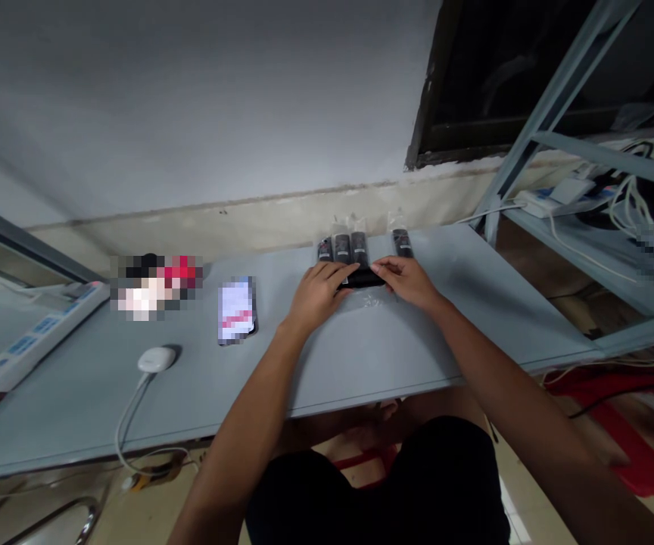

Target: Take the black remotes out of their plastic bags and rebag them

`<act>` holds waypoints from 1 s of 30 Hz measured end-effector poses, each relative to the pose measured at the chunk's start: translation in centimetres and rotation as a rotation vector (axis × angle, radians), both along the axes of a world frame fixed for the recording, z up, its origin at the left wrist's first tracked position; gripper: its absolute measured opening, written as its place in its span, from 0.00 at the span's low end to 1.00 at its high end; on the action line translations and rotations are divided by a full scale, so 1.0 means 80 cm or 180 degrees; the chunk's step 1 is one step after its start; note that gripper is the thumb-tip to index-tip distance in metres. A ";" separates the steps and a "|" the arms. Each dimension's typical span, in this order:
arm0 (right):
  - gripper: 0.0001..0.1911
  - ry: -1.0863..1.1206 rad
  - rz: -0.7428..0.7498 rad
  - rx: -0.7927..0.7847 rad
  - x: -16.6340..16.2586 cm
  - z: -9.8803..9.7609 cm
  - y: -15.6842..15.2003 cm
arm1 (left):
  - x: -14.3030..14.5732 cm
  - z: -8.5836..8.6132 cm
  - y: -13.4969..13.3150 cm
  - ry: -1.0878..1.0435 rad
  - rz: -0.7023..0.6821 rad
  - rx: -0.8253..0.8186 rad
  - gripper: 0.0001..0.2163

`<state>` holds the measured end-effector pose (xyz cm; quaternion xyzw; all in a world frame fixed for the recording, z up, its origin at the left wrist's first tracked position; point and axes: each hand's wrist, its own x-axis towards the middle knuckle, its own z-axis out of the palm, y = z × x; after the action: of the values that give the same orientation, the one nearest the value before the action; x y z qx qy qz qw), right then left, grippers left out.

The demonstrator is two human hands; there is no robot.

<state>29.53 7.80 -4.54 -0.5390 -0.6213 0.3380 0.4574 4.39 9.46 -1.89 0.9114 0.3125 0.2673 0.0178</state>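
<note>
Working at the far middle of a grey-blue flat surface (361, 356), both arms stretched out in front. Gripping one black oblong plastic device (364, 279), laid crosswise and flat on the surface, with the left hand (319, 291) curled over its left end, fingers (343, 274) closed down on top, and with the right hand (409, 280) pinching the right end, fingers (382, 266) closed against it. Hard to tell whether bagged or bare. Just in front of it, a glint of crumpled clear plastic film (373, 302), touching or nearly so.

Set in place, by the look of it: a tight row of three black devices in clear bags (342, 247), side by side and touching, lengthwise toward the wall, just behind the held one. Then a gap, and a fourth black bagged device (402, 242) alone to the right, near the right hand's fingertips.

So, as a judgement: four lined up along the back edge, a fifth in hand and not yet standing with them. Probably past the middle of the laying-out, though with no further stock of devices in view to count what is left.

Elsewhere, apart from both hands: a blurred flat phone (237, 310) well to the left, a white round puck with a white cable (157, 359) nearer the front edge, a long white power strip (37, 337) at the far left, and a red plastic stool (645, 446) on the floor to the right.
</note>
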 end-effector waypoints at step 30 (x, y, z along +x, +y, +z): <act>0.18 0.0563 0.0560 -0.0380 0.002 0.004 -0.005 | 0.010 -0.007 0.002 -0.0416 -0.0580 0.0361 0.18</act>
<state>29.66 7.40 -4.26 -0.4769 -0.6022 0.4593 0.4461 5.18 9.62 -2.44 0.9161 0.2109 0.3408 0.0108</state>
